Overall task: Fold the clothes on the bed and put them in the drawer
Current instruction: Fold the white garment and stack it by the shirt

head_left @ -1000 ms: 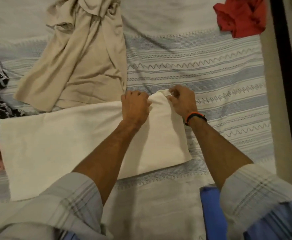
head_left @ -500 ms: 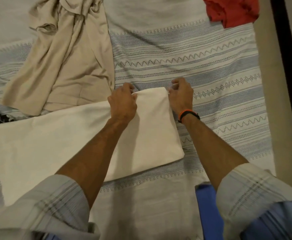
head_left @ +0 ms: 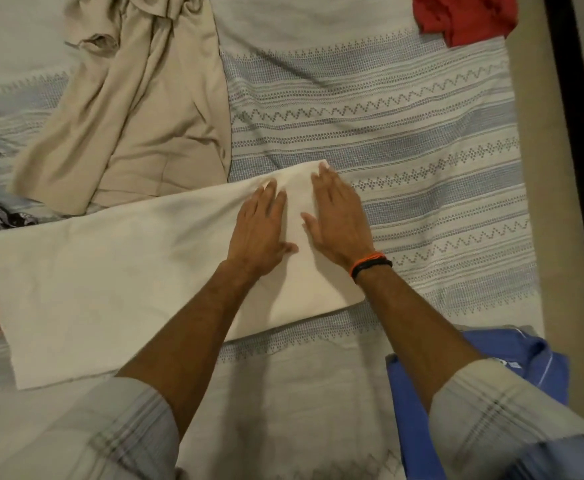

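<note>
Both hands have let go of the far corners they were pinching half a second ago and now lie flat on the cream cloth (head_left: 117,289), fingers straight and together, pressing down rather than gripping. The left hand (head_left: 261,230) rests just left of the right hand (head_left: 339,220), with a narrow strip of fabric between them, both near the right end of the piece where the layers look doubled over.

That cloth stretches across the striped bedspread (head_left: 405,133) from the left edge to roughly the middle — a long band, apparently part-folded and being smoothed. It looks light, soft and limp, so it should crease easily but will sag and lose its shape if lifted from 1 point; taking it at 2 corners of the short right edge, or sliding flat palms beneath, seems the safer hold.

Still unfolded, by the look of it: a beige garment (head_left: 138,109) touching its far edge, a red garment (head_left: 463,19) at the top right, and a blue shirt (head_left: 512,368) near the right sleeve. No drawer is in view.
</note>
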Available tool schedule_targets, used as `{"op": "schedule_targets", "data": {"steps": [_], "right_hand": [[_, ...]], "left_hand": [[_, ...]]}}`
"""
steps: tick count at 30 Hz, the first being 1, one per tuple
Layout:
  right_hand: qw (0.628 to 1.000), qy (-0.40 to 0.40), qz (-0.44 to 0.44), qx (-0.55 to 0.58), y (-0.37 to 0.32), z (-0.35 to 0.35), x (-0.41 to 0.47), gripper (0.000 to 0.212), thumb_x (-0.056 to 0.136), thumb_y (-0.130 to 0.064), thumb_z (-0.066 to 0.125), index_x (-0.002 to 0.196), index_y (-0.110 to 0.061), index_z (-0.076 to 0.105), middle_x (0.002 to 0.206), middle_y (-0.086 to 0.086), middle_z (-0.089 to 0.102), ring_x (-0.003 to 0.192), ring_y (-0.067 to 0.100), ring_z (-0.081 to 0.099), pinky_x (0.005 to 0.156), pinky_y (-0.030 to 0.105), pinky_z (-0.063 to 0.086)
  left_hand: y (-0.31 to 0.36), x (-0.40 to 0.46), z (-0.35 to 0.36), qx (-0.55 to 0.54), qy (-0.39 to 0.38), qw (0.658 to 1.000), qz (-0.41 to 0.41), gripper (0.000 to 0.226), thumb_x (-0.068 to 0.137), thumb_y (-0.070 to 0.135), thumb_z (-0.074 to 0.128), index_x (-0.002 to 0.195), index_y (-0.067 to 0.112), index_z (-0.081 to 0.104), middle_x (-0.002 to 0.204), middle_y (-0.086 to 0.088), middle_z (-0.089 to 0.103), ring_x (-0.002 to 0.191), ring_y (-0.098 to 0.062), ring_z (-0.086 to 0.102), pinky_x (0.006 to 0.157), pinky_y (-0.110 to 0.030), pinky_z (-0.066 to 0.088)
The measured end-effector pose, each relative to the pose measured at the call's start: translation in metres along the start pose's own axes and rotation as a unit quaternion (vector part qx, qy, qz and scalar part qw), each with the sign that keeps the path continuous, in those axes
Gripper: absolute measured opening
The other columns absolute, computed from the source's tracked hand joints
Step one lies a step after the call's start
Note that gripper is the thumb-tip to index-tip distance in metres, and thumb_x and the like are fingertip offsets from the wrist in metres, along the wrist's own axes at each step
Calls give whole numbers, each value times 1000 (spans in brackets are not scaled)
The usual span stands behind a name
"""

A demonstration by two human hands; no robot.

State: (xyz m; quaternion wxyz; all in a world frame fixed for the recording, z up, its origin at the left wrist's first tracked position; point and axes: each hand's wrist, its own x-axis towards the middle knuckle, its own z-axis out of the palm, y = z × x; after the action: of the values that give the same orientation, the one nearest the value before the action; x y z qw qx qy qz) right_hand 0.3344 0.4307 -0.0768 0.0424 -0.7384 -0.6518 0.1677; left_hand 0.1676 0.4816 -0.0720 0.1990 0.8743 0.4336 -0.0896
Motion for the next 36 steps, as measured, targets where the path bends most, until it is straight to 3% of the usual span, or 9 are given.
{"op": "schedule_targets", "data": {"steps": [2, 5, 8, 13, 18, 23, 30, 36], "right_hand": [[999, -38, -26, -12, -5, 6, -17, 70, 96, -40, 52, 150, -2, 30, 159, 18, 26, 146, 30, 27, 118, 47, 27], [995, -75, 57, 6, -5, 8, -36, 77, 97, -41, 51, 154, -3, 17, 164, 15, 10, 150, 28, 14, 122, 42, 17], [991, -59, 111, 55, -15, -6, -48, 74, 98, -36, 52, 154, -3, 16, 163, 15, 12, 149, 30, 16, 122, 41, 17], [990, -62, 69, 102, -48, -35, -66, 59, 96, -26, 57, 147, -4, 35, 151, 15, 38, 136, 31, 37, 112, 40, 33], [986, -79, 35, 142, -100, -51, -75, 55, 95, -24, 59, 144, -7, 40, 146, 13, 42, 133, 30, 41, 109, 36, 34], [981, -105, 7, 161, -162, -48, -64, 49, 94, -23, 60, 139, -9, 45, 139, 10, 48, 125, 28, 49, 105, 36, 39], [980, -120, -15, 160, -257, -12, -24, 42, 93, -23, 61, 133, -11, 51, 134, 9, 53, 120, 27, 54, 101, 39, 44], [979, -129, -24, 154, -334, 27, 16, 39, 94, -21, 59, 131, -11, 54, 132, 9, 55, 117, 27, 55, 99, 39, 45]], "left_hand": [[1, -8, -3, 0, -10, 1000, -11, 109, 76, 49, 77, 154, 3, 16, 163, -17, 4, 151, -32, 6, 122, -43, 13], [1, -25, -9, -10, -19, 999, -37, 104, 80, 45, 76, 154, 5, 15, 164, -16, 4, 151, -31, 9, 123, -41, 13], [-2, -47, -20, -39, -28, 997, -66, 93, 84, 45, 71, 153, 9, 20, 163, -13, 10, 149, -30, 14, 120, -40, 16], [-11, -94, -44, -127, -29, 981, -141, 77, 87, 41, 70, 148, 11, 34, 157, -12, 29, 141, -31, 30, 114, -43, 29], [-39, -149, -66, -192, -3, 958, -213, 65, 90, 40, 67, 142, 11, 42, 148, -12, 40, 134, -30, 38, 110, -38, 32], [-97, -194, -81, -226, 38, 932, -282, 57, 91, 38, 66, 138, 12, 47, 141, -10, 48, 130, -28, 44, 108, -36, 35], [-207, -224, -82, -239, 59, 918, -312, 52, 90, 37, 67, 133, 12, 52, 135, -11, 54, 124, -28, 49, 104, -36, 38], [-295, -219, -83, -214, 139, 914, -314, 42, 92, 19, 65, 131, 7, 54, 135, -15, 50, 128, -31, 45, 108, -37, 33]]}}
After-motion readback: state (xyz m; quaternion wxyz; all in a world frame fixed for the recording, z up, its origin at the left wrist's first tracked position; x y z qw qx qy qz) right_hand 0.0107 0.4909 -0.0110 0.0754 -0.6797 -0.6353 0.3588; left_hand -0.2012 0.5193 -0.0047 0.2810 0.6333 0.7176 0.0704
